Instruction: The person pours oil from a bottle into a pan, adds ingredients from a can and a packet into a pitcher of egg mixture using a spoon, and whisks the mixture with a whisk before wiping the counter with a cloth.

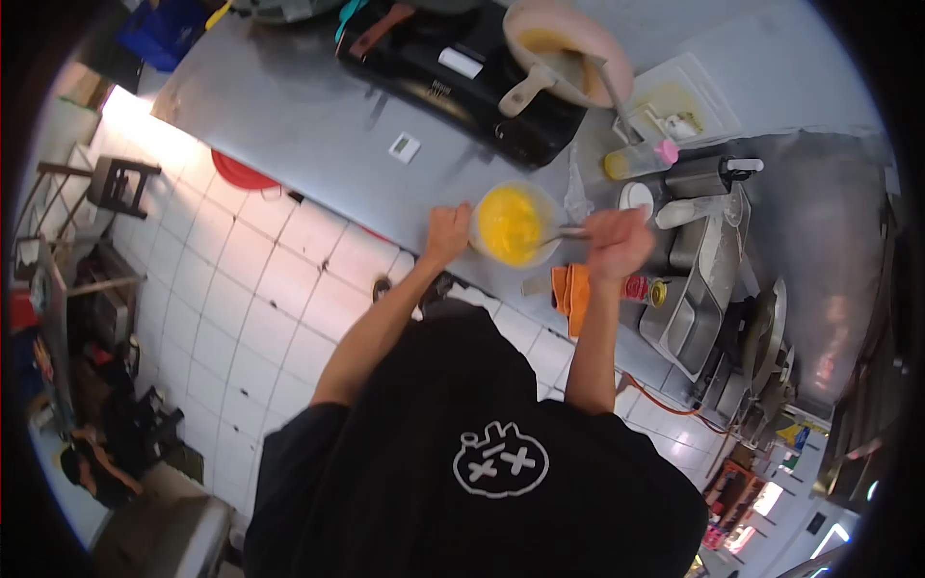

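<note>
A pale, see-through bowl (552,209) at the front edge of the steel counter holds bright yellow liquid (509,220) that looks like beaten egg. My left hand (449,234) is closed on the bowl's left rim. In my right hand (619,243), closed in a fist, is a thin metal utensil (570,232). Its lower end dips into the yellow liquid at the bowl's right side, so its kind is hidden. My right hand is slightly blurred and hovers over the counter, right of the bowl.
Behind the bowl stands a black portable stove (443,91) with a pale frying pan (617,60) on it. A small white timer (405,147) lies on the counter (289,111). To the right are a pink-capped bottle (636,160), an orange cloth (571,297), a can (644,289) and metal trays (684,328).
</note>
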Tool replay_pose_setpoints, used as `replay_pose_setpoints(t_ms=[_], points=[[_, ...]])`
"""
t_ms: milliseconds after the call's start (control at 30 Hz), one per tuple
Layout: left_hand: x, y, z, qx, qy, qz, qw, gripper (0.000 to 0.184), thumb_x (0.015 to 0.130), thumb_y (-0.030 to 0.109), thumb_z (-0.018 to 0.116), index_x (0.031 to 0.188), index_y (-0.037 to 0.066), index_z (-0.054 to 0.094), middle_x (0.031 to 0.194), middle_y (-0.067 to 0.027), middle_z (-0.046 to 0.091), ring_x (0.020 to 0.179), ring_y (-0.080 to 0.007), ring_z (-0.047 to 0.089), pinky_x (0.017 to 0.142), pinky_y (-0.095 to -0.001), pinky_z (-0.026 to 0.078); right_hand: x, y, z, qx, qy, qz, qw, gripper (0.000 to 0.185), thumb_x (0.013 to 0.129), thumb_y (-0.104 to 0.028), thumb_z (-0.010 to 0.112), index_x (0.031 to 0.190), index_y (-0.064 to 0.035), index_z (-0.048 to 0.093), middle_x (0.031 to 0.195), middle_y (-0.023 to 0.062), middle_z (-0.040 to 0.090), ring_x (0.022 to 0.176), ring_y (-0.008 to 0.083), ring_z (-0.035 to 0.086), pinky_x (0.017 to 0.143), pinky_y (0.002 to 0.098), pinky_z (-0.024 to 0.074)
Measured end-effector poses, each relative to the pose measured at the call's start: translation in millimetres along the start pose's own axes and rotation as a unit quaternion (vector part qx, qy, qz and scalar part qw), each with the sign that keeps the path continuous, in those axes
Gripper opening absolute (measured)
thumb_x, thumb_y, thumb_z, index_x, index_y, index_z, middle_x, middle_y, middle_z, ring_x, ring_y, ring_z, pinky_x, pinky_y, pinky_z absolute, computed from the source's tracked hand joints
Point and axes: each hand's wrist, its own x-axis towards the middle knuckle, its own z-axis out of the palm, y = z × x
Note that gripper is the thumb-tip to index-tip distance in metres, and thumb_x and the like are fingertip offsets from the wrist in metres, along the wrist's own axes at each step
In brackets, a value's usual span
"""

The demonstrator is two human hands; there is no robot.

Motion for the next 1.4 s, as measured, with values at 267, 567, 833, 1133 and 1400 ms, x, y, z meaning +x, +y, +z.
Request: replay_pose_setpoints(t_ms=[267, 567, 833, 1133, 1400], points=[[-12, -25, 12, 0.151, 0.024, 0.139, 0.979, 0.047, 0.093, 0.024, 0.050, 0.056, -0.006, 0.052, 0.057, -0.0275, 0.053, 0.051, -0.0444, 0.056, 0.050, -0.0490, 0.042, -22, 25, -2, -0.147, 0.035, 0.099, 0.983, 0.050, 0.104, -0.028, 0.042, 0.056, -0.0131, 0.037, 0.046, 0.0010, 0.033, 0.043, 0.0151, 0.035, 0.046, 0.0321, 0.0339], [-9, -9, 6, 0.071, -0.003, 0.050, 0.996, 0.049, 0.092, 0.027, 0.050, 0.058, -0.008, 0.053, 0.058, -0.0302, 0.049, 0.053, -0.0456, 0.056, 0.049, -0.0489, 0.042, -1, 24, -21, -0.176, -0.030, 0.015, 0.984, 0.054, 0.105, -0.034, 0.039, 0.056, -0.0123, 0.036, 0.047, 0.0018, 0.037, 0.043, 0.0150, 0.036, 0.048, 0.0316, 0.0369], [-22, -6, 8, 0.084, 0.017, 0.038, 0.996, 0.051, 0.092, 0.029, 0.049, 0.059, -0.009, 0.051, 0.058, -0.0300, 0.049, 0.052, -0.0445, 0.057, 0.052, -0.0501, 0.044, 15, 39, -35, -0.249, -0.073, -0.081, 0.962, 0.044, 0.102, -0.021, 0.043, 0.060, -0.0080, 0.050, 0.054, 0.0056, 0.048, 0.047, 0.0169, 0.046, 0.050, 0.0333, 0.0414], [3, -4, 3, 0.075, 0.015, 0.040, 0.996, 0.049, 0.093, 0.027, 0.047, 0.058, -0.008, 0.051, 0.058, -0.0286, 0.050, 0.051, -0.0434, 0.056, 0.050, -0.0498, 0.042, 5, 45, -30, -0.247, -0.062, -0.047, 0.966, 0.048, 0.102, -0.024, 0.038, 0.058, -0.0088, 0.045, 0.050, 0.0032, 0.045, 0.044, 0.0149, 0.039, 0.049, 0.0295, 0.0364], [-7, -22, 14, 0.243, 0.009, 0.190, 0.951, 0.031, 0.086, 0.024, 0.058, 0.069, -0.002, 0.058, 0.056, -0.0214, 0.056, 0.049, -0.0396, 0.058, 0.050, -0.0488, 0.046, 18, 31, -21, -0.249, -0.034, -0.091, 0.964, 0.046, 0.103, -0.026, 0.042, 0.059, -0.0101, 0.043, 0.050, 0.0032, 0.044, 0.044, 0.0171, 0.041, 0.050, 0.0306, 0.0392]])
